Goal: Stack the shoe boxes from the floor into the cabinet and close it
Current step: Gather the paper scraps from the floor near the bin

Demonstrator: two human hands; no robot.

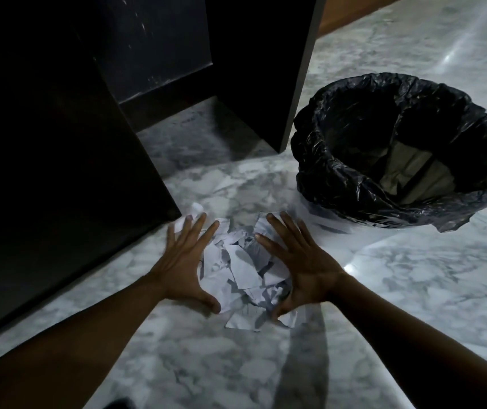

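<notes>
Kneeling over a grey-veined marble floor (413,276) in a dim room, a person spreads both hands flat. The left hand (183,261) and right hand (298,261), fingers splayed and gripping nothing, flank a pile of torn white paper scraps (242,270). No shoe boxes show. Dark furniture (44,172) stands left; a round bin (339,187) lined with crinkled black plastic sits right.

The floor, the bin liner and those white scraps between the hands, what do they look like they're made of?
Floor: polished marble or a marble-look tile, judging by grey veining and glare.
Bin liner: thin black plastic film, crinkled and glossy.
White scraps: torn paper, matte, with ragged edges and creases.
</notes>
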